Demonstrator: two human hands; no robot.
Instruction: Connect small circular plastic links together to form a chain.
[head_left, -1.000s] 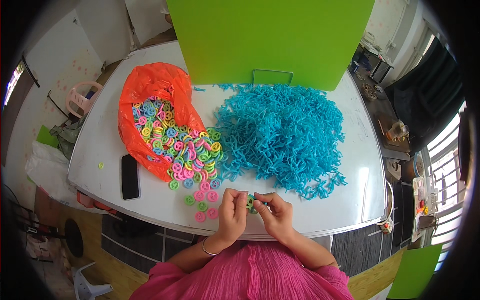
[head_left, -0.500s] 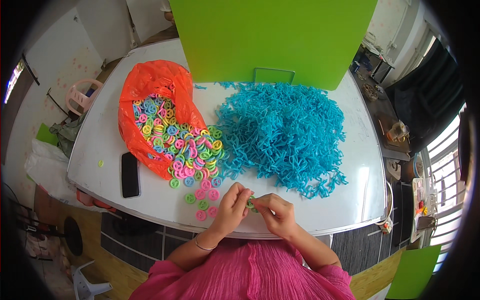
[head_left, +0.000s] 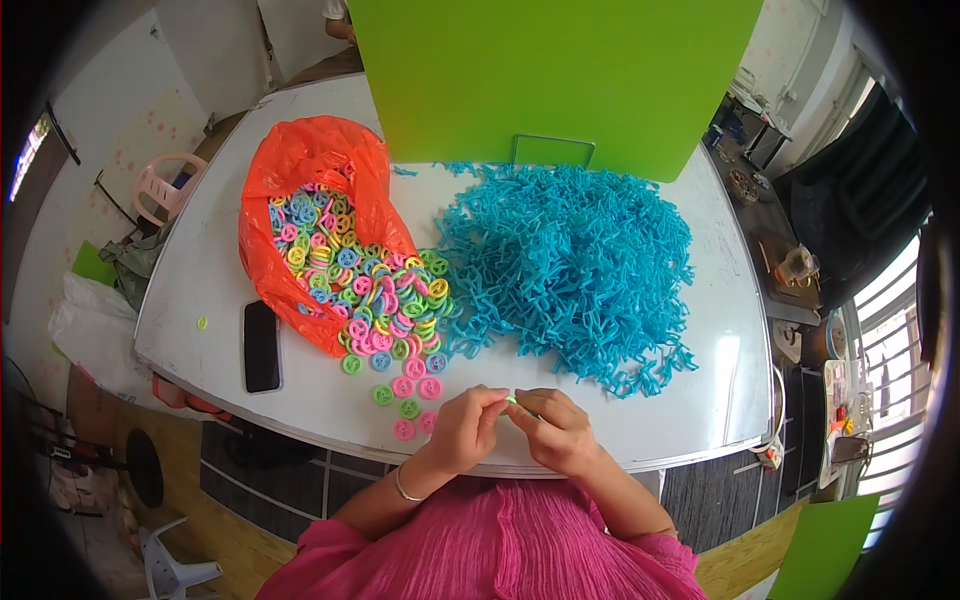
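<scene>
Both hands stay together at the near edge of the white worktop [head_left: 640,420], barely shifted from half a second ago. The left hand [head_left: 465,428] and right hand [head_left: 556,430] are narrowly closed, pinching one small green piece [head_left: 513,400] between their fingertips. Just to the left lie loose pink and green rings [head_left: 405,385], spilled from the orange bag [head_left: 300,170]. The blue pile [head_left: 570,260] and black phone [head_left: 261,345] lie unchanged.
</scene>
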